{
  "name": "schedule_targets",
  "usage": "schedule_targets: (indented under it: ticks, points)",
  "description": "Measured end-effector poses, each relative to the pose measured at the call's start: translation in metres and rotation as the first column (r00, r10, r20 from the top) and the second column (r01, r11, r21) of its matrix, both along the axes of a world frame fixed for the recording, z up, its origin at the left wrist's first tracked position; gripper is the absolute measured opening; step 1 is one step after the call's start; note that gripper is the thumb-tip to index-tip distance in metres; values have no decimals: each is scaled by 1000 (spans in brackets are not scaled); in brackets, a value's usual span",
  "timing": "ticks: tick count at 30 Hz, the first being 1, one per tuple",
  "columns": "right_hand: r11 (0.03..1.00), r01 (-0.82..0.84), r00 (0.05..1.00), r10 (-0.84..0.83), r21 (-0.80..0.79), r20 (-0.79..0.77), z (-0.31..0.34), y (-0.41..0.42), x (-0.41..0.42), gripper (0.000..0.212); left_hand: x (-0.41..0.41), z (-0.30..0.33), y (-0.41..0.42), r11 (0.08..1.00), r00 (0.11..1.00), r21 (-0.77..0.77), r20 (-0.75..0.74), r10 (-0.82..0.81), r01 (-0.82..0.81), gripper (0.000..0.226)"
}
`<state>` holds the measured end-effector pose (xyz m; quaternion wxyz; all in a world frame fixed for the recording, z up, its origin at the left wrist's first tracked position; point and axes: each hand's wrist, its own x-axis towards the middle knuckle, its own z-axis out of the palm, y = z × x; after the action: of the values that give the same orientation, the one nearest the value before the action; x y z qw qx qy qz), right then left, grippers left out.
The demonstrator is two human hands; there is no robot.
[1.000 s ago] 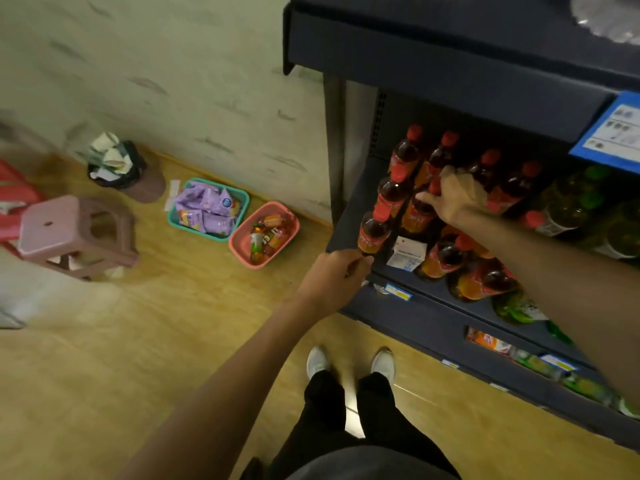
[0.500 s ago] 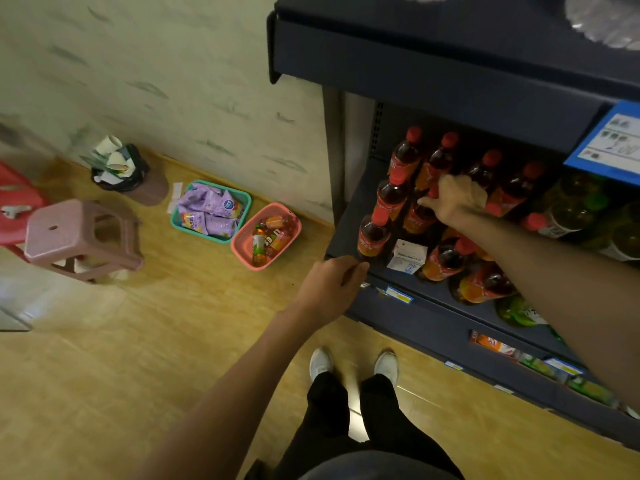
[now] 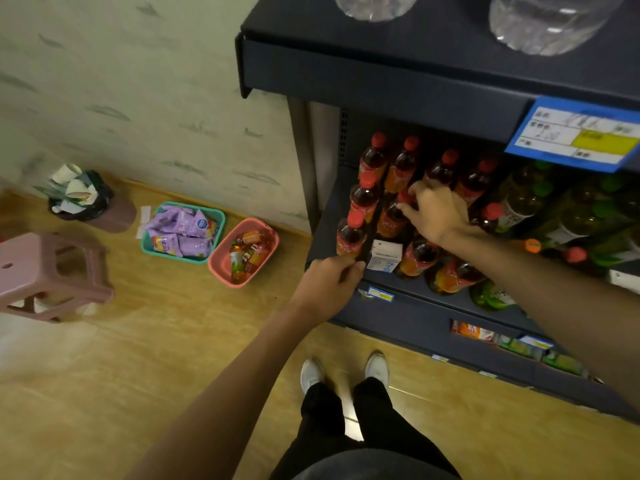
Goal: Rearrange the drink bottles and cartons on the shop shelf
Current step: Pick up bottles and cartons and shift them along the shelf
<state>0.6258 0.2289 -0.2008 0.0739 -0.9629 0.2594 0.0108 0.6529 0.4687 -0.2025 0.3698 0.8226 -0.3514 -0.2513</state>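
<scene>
While the red-capped bottles [image 3: 363, 199] are standing in rows at the shelf's [image 3: 408, 299] left end, the right hand [image 3: 434, 216] is closing its fingers on one bottle's neck, the left hand [image 3: 329, 285] is curling over the front edge, and a small carton [image 3: 386, 256] and tipped bottles are waiting, so the job is looking half done.

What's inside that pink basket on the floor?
The pink basket holds a few small drink bottles with orange and green labels, lying in a pile. Anything beneath them is covered, and the labels are too blurred to read.

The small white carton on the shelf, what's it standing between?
In the head view the white carton stands between a front red-capped bottle on its left and another bottle on its right.
</scene>
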Motion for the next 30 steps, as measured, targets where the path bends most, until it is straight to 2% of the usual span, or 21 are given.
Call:
schedule_targets:
  ticks: [3,6,13,20,25,30]
  points:
    - [998,-61,997,60,15,50,3,16,-16,34,1,3,-8,1000,1000,-24,-10,-14,14,30]
    - [995,-75,997,74,61,12,-3,33,-24,34,3,6,-12,998,1000,-60,-19,-12,11,27]
    - [990,-49,978,74,130,-195,-29,49,-17,31,10,1,-2,995,999,-84,7,47,-46,29]
    - [986,11,895,64,166,-442,-58,55,0,40,13,-12,25,987,986,-7,44,160,-160,34]
    - [989,-24,878,92,149,-470,-72,56,4,41,16,-13,40,971,971,44,38,235,-237,43]
    - [987,-97,863,147,127,-484,-76,52,4,33,10,-6,47,966,968,70,43,247,-249,45]
